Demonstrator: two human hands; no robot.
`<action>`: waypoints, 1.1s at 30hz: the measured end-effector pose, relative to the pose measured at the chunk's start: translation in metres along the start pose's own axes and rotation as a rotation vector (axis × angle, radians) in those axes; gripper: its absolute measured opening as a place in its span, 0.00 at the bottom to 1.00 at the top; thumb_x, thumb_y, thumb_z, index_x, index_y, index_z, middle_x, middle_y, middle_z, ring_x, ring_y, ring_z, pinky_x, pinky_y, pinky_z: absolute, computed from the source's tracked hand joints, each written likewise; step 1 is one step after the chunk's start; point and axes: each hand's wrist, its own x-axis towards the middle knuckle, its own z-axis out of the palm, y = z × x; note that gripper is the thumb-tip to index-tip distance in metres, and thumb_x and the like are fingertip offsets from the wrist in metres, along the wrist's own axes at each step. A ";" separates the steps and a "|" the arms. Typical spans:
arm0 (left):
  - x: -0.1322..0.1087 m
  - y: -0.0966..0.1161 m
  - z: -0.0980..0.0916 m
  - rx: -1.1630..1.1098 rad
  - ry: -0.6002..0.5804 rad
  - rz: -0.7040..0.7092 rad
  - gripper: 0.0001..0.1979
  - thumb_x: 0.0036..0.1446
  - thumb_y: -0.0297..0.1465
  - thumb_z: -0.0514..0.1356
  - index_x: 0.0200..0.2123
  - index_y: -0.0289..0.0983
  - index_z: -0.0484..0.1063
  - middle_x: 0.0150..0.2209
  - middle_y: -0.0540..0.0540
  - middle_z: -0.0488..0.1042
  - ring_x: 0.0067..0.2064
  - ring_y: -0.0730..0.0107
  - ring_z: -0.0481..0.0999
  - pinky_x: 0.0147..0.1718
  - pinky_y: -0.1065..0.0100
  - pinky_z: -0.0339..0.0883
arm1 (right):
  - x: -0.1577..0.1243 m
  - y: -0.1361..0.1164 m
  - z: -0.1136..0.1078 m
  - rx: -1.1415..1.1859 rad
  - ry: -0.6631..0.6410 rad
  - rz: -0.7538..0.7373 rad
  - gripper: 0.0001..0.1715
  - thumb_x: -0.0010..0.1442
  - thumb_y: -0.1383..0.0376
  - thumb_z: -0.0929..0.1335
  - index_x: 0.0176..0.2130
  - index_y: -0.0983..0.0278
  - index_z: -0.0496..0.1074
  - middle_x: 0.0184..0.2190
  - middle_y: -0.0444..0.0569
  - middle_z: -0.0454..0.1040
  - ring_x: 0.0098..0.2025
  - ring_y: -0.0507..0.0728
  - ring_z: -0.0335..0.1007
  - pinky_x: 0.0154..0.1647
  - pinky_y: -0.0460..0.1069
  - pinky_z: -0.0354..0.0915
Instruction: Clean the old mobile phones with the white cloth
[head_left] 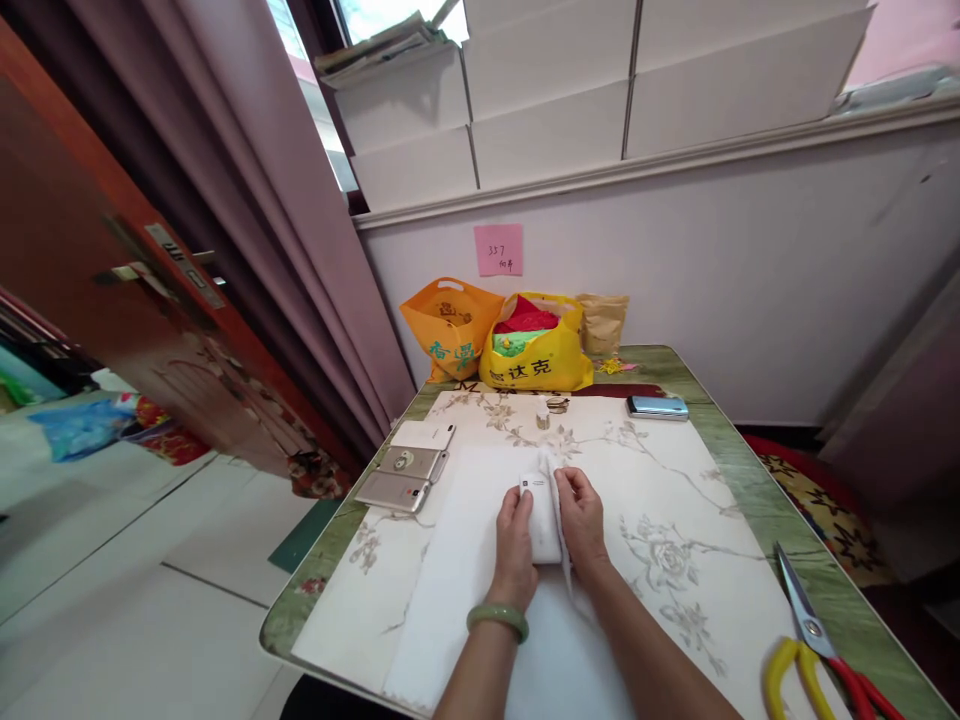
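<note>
A white phone [544, 532], its back with a small camera facing up, is gripped along its left edge by my left hand [515, 548], thumb on top. My right hand [583, 515] pinches a white cloth [553, 470] against the phone's right edge, and the cloth hangs down beside it. Both hands are above a white sheet [457, 560] on the table. To their left, three phones lie in a row: a white one [424, 434], a gold one with a ring [429, 462] and another gold one [382, 490].
Scissors [811, 628] with yellow and red handles lie at the right front. A blue-grey phone [658, 407] lies at the back right. An orange bag [450, 325], a stuffed yellow bag [536, 365] and a brown paper pouch [602, 322] stand along the wall.
</note>
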 end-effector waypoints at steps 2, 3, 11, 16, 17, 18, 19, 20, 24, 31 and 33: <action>-0.004 0.003 0.001 0.152 -0.066 0.098 0.19 0.54 0.42 0.61 0.44 0.36 0.71 0.43 0.43 0.75 0.44 0.65 0.73 0.44 0.67 0.66 | 0.000 -0.001 0.000 0.000 -0.020 0.009 0.21 0.59 0.48 0.63 0.32 0.63 0.67 0.27 0.42 0.68 0.30 0.53 0.61 0.33 0.47 0.59; -0.005 0.006 0.001 0.233 -0.097 0.140 0.18 0.55 0.43 0.60 0.43 0.36 0.71 0.41 0.44 0.74 0.43 0.65 0.72 0.43 0.67 0.65 | 0.000 -0.001 -0.001 -0.006 -0.026 0.015 0.22 0.60 0.47 0.62 0.31 0.63 0.67 0.27 0.42 0.68 0.30 0.53 0.61 0.34 0.47 0.59; 0.013 0.041 0.004 0.845 -0.418 0.171 0.21 0.52 0.49 0.58 0.22 0.36 0.65 0.20 0.54 0.61 0.25 0.73 0.60 0.27 0.70 0.54 | 0.001 -0.003 -0.004 0.042 -0.072 0.059 0.27 0.60 0.45 0.60 0.24 0.62 0.61 0.21 0.40 0.61 0.27 0.52 0.55 0.30 0.47 0.56; 0.022 0.032 0.025 0.964 -0.102 0.410 0.22 0.59 0.47 0.50 0.19 0.39 0.59 0.19 0.54 0.60 0.25 0.73 0.58 0.27 0.69 0.51 | 0.003 -0.006 -0.002 0.031 -0.057 0.115 0.28 0.63 0.45 0.57 0.27 0.64 0.65 0.23 0.43 0.65 0.29 0.53 0.59 0.31 0.47 0.58; 0.025 0.030 0.030 0.941 -0.033 0.430 0.22 0.59 0.46 0.50 0.19 0.39 0.58 0.19 0.53 0.60 0.25 0.73 0.57 0.27 0.69 0.51 | 0.004 -0.006 -0.002 -0.003 -0.065 0.105 0.29 0.63 0.45 0.56 0.27 0.64 0.66 0.24 0.44 0.67 0.29 0.54 0.59 0.32 0.48 0.58; 0.028 0.029 0.034 0.909 0.024 0.447 0.23 0.60 0.47 0.50 0.19 0.39 0.57 0.19 0.53 0.60 0.25 0.73 0.57 0.26 0.69 0.51 | 0.004 -0.006 -0.002 -0.039 -0.073 0.084 0.29 0.63 0.45 0.56 0.27 0.64 0.67 0.24 0.45 0.68 0.29 0.54 0.60 0.32 0.48 0.58; 0.033 0.029 0.037 0.870 0.070 0.460 0.23 0.59 0.47 0.50 0.18 0.39 0.57 0.19 0.53 0.59 0.25 0.73 0.57 0.26 0.69 0.51 | 0.005 -0.006 -0.002 -0.072 -0.083 0.059 0.29 0.63 0.45 0.57 0.27 0.64 0.67 0.24 0.45 0.69 0.29 0.54 0.60 0.33 0.48 0.57; 0.038 0.029 0.039 0.829 0.104 0.468 0.23 0.59 0.48 0.50 0.18 0.39 0.57 0.19 0.53 0.60 0.25 0.73 0.57 0.25 0.69 0.51 | 0.006 -0.006 -0.001 -0.098 -0.094 0.038 0.29 0.62 0.45 0.57 0.27 0.64 0.67 0.25 0.45 0.69 0.30 0.54 0.60 0.33 0.48 0.57; 0.060 0.032 0.041 0.607 0.247 0.417 0.24 0.57 0.50 0.52 0.18 0.39 0.57 0.18 0.53 0.59 0.24 0.74 0.57 0.24 0.70 0.52 | 0.007 -0.006 0.000 -0.157 -0.131 0.029 0.29 0.61 0.44 0.58 0.26 0.63 0.67 0.23 0.44 0.69 0.28 0.54 0.59 0.31 0.47 0.55; 0.078 0.026 0.046 0.128 0.531 0.370 0.25 0.56 0.53 0.51 0.25 0.36 0.65 0.23 0.53 0.64 0.27 0.75 0.63 0.30 0.70 0.60 | 0.001 -0.004 0.006 -0.192 -0.056 0.076 0.28 0.62 0.44 0.58 0.22 0.61 0.61 0.20 0.42 0.64 0.26 0.53 0.55 0.28 0.47 0.53; 0.067 0.022 0.048 0.076 0.505 0.397 0.23 0.57 0.52 0.51 0.27 0.37 0.65 0.24 0.54 0.64 0.28 0.75 0.64 0.31 0.71 0.61 | 0.002 -0.002 0.006 -0.164 -0.001 0.100 0.28 0.61 0.44 0.58 0.23 0.61 0.62 0.21 0.42 0.65 0.26 0.53 0.57 0.28 0.47 0.55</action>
